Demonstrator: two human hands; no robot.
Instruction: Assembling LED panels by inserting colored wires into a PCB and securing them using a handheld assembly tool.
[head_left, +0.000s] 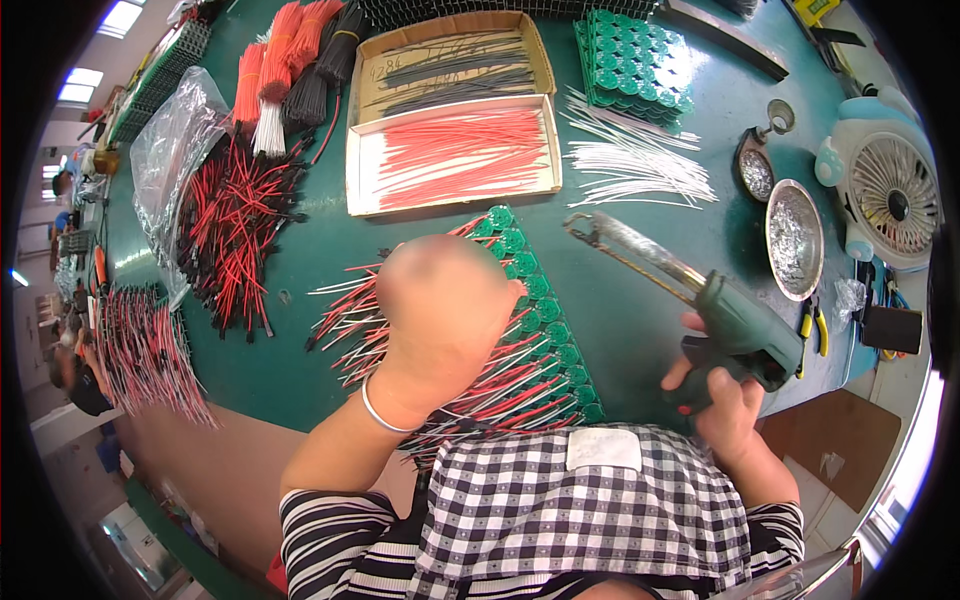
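Observation:
My right hand (728, 405) is wrapped around the handle of a dark green soldering gun (745, 325). The gun's metal barrel and thin feed tube reach up and left, its tip above the table, apart from the boards. My left hand (445, 310) is over a strip of round green circuit boards (545, 310), curled closed. Blur and the back of the hand hide most of its fingers, so what they grip cannot be made out. Rows of red, white and black wires (510, 390) stick out leftward from the strip, partly under my left wrist.
Beyond the strip stand a box of red wires (460, 155) and a cardboard box of black wires (455, 75). White wires (640, 165) lie near stacked green boards (632, 65). A metal bowl (795, 240), pliers (814, 328) and a fan (890, 190) are right; wire piles (240, 225) are left.

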